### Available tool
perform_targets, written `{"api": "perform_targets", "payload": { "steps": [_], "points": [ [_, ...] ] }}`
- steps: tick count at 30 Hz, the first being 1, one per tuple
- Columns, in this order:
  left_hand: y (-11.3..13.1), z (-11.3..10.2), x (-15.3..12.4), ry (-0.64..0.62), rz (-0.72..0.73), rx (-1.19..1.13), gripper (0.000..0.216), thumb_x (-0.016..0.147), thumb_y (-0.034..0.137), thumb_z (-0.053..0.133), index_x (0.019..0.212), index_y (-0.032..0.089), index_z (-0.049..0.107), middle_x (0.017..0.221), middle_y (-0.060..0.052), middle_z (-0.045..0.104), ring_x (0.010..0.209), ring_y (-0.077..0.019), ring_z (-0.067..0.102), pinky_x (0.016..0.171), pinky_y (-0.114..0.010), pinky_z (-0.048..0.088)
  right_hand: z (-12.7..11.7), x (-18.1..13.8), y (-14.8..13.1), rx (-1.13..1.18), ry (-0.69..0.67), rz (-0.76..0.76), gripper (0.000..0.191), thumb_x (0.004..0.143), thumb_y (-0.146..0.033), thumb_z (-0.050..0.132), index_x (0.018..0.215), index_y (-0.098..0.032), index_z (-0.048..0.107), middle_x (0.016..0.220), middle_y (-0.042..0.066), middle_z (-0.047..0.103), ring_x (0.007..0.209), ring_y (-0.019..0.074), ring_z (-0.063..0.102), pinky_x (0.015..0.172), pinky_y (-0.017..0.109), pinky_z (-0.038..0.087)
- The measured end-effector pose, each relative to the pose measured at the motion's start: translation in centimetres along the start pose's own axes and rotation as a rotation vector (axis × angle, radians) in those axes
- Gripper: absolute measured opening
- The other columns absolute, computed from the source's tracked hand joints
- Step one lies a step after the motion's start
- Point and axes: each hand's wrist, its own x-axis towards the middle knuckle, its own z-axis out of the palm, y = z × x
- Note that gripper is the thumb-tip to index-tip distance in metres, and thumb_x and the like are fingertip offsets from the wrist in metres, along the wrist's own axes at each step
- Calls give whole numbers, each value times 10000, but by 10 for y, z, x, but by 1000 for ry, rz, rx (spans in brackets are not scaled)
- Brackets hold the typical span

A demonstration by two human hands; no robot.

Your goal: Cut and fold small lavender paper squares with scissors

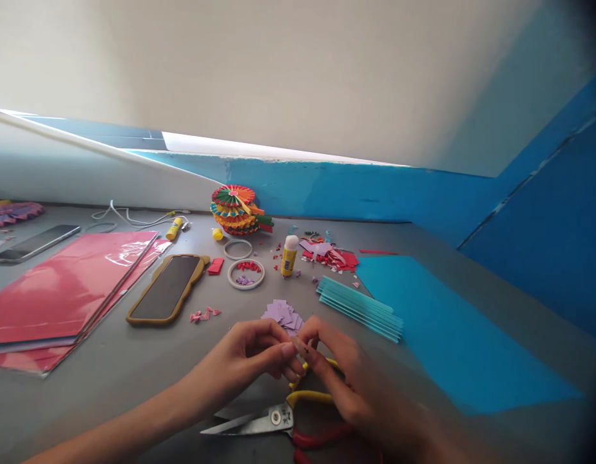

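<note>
The left hand [244,357] and right hand [336,367] meet above the tabletop [157,348], their fingers [290,351] pinching a tiny paper piece [303,348], too small to show its long axis. Lilac paper squares [282,316] lie just beyond; scissors [263,422] lie beneath, blades pointing left.

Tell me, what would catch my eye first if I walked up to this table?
The rainbow stack of pleated paper rosettes stands out first, at the back of the table. Next come the big red sheets on the left and the blue card on the right. In front, the left hand and right hand meet between the lilac paper squares and the scissors.
</note>
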Motion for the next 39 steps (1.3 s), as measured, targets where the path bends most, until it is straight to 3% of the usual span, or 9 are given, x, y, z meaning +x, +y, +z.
{"api": "perform_targets", "payload": {
  "steps": [7,14,22,29,33,39],
  "points": [
    [1,0,-3,-28,6,80,257,865,378,613,906,124,620,822,-62,708,769,-148,644,710,-242,473,0,1,0,42,-53,93,209,1011,-280,355,908,-221,527,844,-14,635,771,137,610,699,239,458],
    [1,-2,-3,31,69,172,269,877,392,587,910,126,608,823,-58,688,777,-161,644,708,-254,475,-3,-1,0,-10,-37,100,119,984,-231,416,987,-246,534,878,-20,624,781,143,591,691,240,467],
    [13,2,-7,-79,80,251,277,926,378,510,923,125,623,854,-68,683,808,-161,637,733,-257,481,-6,-1,13,303,-159,112,160,1008,-256,372,981,-214,525,965,5,583,933,160,567,858,293,455],
    [9,3,-7,67,163,520,280,941,376,469,866,143,605,782,-49,676,732,-154,616,691,-262,477,-1,-4,8,94,-67,43,129,986,-182,414,1006,-241,528,968,-17,609,897,135,586,797,247,457],
    [10,2,-7,46,184,459,261,950,366,455,914,148,595,820,-52,675,765,-154,617,701,-258,475,-1,-3,10,33,-11,-62,180,962,-108,410,1000,-235,533,937,-7,593,854,140,574,762,252,458],
    [15,2,-11,40,191,481,239,948,346,458,917,154,598,823,-54,673,765,-155,615,700,-253,469,-2,-4,15,39,-1,-103,226,961,-78,393,1036,-236,536,971,6,594,896,153,561,799,281,452]
  ]
}}
